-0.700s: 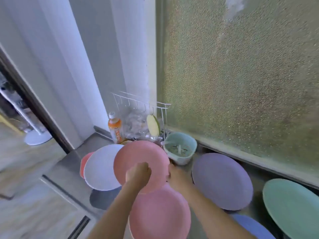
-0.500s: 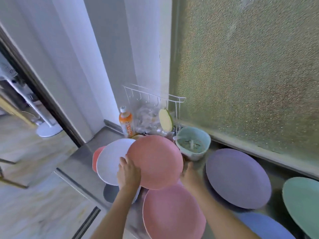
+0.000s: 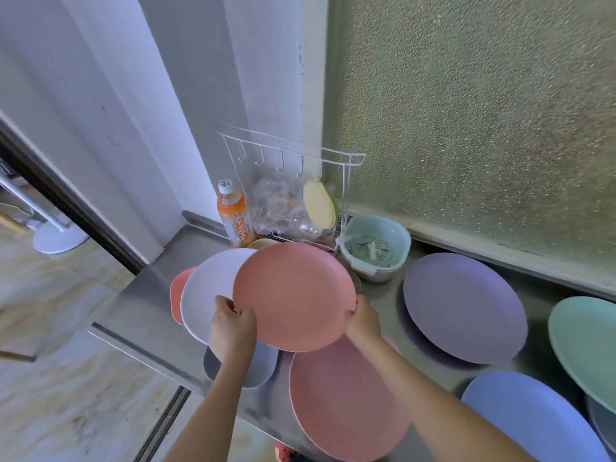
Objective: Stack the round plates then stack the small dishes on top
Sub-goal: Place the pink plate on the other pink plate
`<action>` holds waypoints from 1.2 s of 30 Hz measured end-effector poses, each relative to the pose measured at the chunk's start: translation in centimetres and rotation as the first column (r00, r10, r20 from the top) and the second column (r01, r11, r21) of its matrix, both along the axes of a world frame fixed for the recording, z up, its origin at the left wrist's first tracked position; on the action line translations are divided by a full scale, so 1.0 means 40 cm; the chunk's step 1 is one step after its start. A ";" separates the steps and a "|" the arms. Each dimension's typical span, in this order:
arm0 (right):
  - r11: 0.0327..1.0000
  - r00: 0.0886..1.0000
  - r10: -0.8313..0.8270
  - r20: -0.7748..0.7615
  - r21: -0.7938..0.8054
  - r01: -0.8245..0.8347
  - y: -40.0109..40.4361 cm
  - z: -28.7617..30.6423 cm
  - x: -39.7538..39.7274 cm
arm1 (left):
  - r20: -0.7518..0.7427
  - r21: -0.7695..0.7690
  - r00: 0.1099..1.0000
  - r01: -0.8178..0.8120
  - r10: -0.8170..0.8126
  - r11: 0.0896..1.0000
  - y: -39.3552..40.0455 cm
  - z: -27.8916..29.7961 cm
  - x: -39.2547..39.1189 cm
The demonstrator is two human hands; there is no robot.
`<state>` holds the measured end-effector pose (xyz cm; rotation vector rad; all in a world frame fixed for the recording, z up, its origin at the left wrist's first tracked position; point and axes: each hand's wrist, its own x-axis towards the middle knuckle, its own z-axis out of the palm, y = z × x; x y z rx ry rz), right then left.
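A: Where is the light coming from?
B: Daylight is pouring evenly through the frosted window point(image 3: 483, 111), leaving only soft shadows along the counter's point(image 3: 160, 288) far edge.
A: Anything blurring?
B: Everything is looking slightly soft, and the wide lens is bending the wall lines at the frame's sides.

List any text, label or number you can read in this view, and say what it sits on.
Orange drink bottle with white cap: its label carries pale characters, too blurred to read.
The same bottle's cap: dark marks on top, too small to read.
Nothing else shows writing: the salmon-pink round plate held in both hands and the other plates are plain.
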<state>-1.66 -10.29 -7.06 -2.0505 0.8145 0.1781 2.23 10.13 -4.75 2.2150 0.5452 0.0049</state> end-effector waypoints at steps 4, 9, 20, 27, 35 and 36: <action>0.998 0.986 0.022 0.165 -0.061 -0.012 0.000 0.022 -0.037 | 0.028 0.033 0.999 -0.042 0.041 0.999 0.021 0.001 -0.014; 0.982 0.917 0.050 0.396 -0.187 0.027 -0.045 0.054 -0.105 | 0.147 0.100 0.986 0.064 -0.078 0.993 -0.026 -0.004 -0.061; 0.826 0.804 -0.440 0.400 -0.171 0.537 -0.404 0.049 -0.295 | 0.149 0.044 0.820 0.552 -0.552 0.832 -0.435 0.018 -0.161; 0.785 0.787 -0.557 0.266 -0.142 0.603 -0.549 -0.009 -0.368 | -0.070 0.049 0.614 0.789 -0.786 0.612 -0.610 -0.049 -0.217; 0.839 0.849 -0.503 0.162 -0.145 0.525 -0.567 -0.061 -0.345 | -0.238 0.144 0.481 0.876 -0.844 0.459 -0.609 -0.111 -0.207; 0.845 0.862 -0.482 0.156 -0.175 0.505 -0.573 -0.064 -0.344 | -0.266 0.152 0.470 0.882 -0.841 0.445 -0.614 -0.115 -0.203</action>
